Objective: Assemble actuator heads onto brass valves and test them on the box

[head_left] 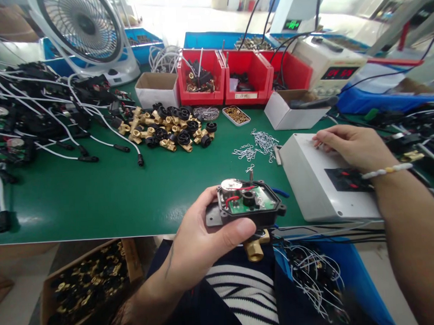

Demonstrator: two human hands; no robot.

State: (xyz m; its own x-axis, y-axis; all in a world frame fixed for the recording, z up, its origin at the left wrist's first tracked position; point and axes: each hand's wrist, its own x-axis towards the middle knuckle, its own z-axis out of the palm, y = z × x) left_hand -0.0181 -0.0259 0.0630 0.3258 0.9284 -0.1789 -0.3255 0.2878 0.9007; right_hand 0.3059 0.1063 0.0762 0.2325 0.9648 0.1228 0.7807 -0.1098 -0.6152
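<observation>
My left hand (202, 240) is wrapped round an open black motorized valve housing (273, 216), held just above the table's front edge. Inside the housing show a green circuit board (264, 202), a round silver motor (231, 185) and red wires. A brass valve body (255, 252) hangs beneath it. Over the top of a grey control box (300, 178) is my right hand (356, 144), its fingertips pinched together at a small part I cannot make out. A black terminal panel (347, 179) with red marks lies just below that hand. Metal spring clips (264, 141) lie beyond the housing.
Brass fittings with black caps (172, 126) lie heaped mid-table. Cabled black units (38, 113) crowd the left, near a fan (85, 27). Red bins (203, 93), white cartons (290, 117) and a power supply (331, 64) line the back. Below are a parts carton (135, 262) and a blue bin (369, 280).
</observation>
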